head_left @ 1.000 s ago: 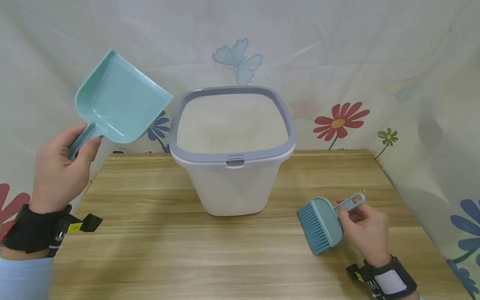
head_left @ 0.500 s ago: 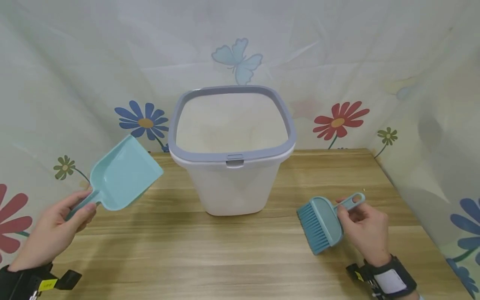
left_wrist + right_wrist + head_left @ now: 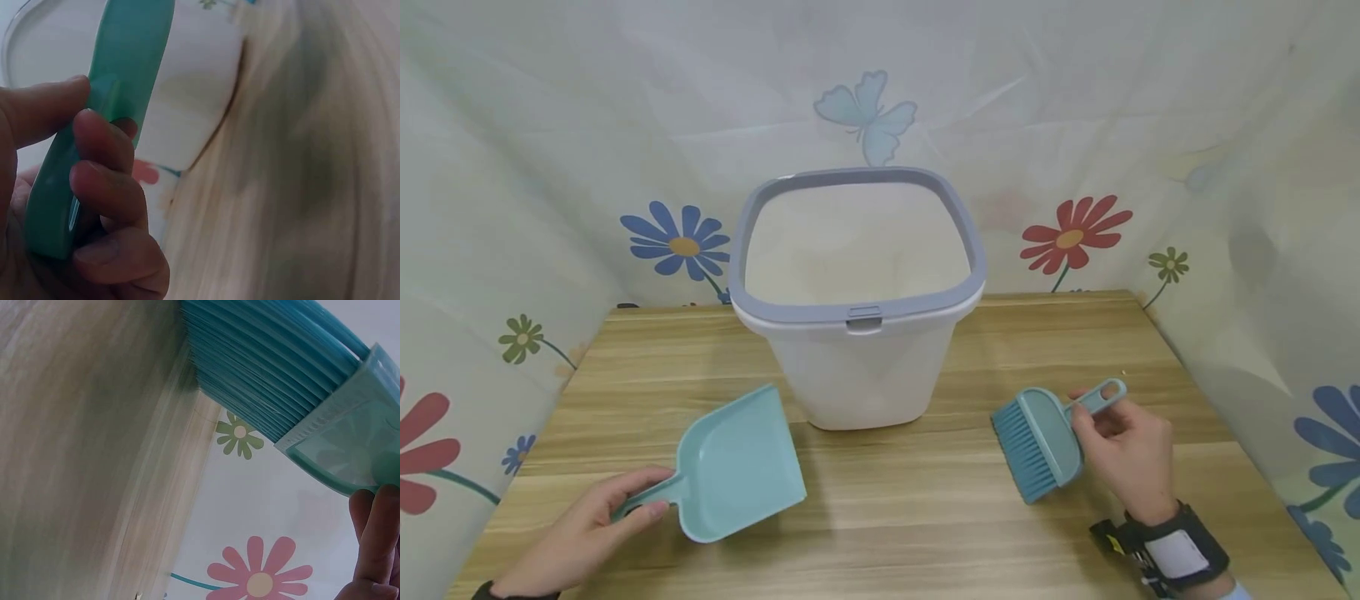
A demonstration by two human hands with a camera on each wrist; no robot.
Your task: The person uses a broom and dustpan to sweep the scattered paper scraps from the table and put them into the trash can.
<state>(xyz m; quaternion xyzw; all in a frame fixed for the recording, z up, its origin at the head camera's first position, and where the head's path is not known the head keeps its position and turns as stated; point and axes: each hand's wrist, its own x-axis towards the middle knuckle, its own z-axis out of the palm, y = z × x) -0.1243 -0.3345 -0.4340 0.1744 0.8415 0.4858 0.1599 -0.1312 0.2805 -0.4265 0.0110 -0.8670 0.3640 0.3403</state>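
My left hand (image 3: 580, 533) grips the handle of a mint-green dustpan (image 3: 737, 467), which lies low over the wooden table (image 3: 880, 533) at the front left. In the left wrist view my fingers (image 3: 106, 187) curl round the dustpan handle (image 3: 100, 137). At the right, my right hand (image 3: 1123, 450) holds a small teal brush (image 3: 1045, 433) by its handle, bristles pointing left and down at the table. The right wrist view shows the brush bristles (image 3: 262, 375) close above the wood. A white bin (image 3: 857, 333) with a grey rim stands between the hands, further back.
A flower-and-butterfly printed cloth (image 3: 1075, 233) hangs behind and at both sides of the table. The bin is open on top and looks empty. Black wrist straps (image 3: 1180, 558) sit on my arms.
My left hand has brought the dustpan down from high at the left to the table front left. The right hand and brush have barely moved.
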